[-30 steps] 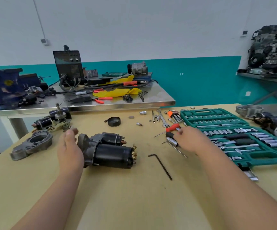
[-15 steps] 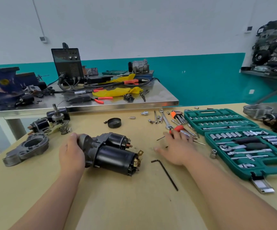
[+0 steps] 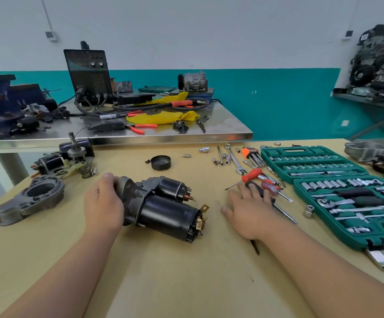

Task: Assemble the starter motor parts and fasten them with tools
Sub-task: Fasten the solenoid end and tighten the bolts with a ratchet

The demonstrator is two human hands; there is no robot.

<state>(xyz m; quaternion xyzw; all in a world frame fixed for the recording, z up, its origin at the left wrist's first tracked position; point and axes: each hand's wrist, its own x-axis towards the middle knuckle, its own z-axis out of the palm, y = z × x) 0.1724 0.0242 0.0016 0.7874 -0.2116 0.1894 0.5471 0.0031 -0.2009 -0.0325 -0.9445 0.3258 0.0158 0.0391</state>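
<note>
A black starter motor (image 3: 163, 210) lies on its side in the middle of the tan table. My left hand (image 3: 102, 203) grips its grey nose end, thumb over the top. My right hand (image 3: 248, 210) rests flat on the table to the right of the motor, fingers spread. It covers most of a black hex key (image 3: 254, 246), whose lower end shows below the wrist. Its fingertips touch the black handle by a red-handled screwdriver (image 3: 251, 174).
An open green socket set (image 3: 338, 235) fills the right side, with a loose socket (image 3: 308, 211) beside it. A grey housing (image 3: 32, 198), a solenoid and shaft parts (image 3: 67, 161) sit at left. A black cap (image 3: 161, 162) and a spanner (image 3: 234, 161) lie further back.
My left hand moved onto the motor's nose and took hold, turning the motor slightly. My right hand let go of the red screwdriver and drew back, flat over the hex key.
</note>
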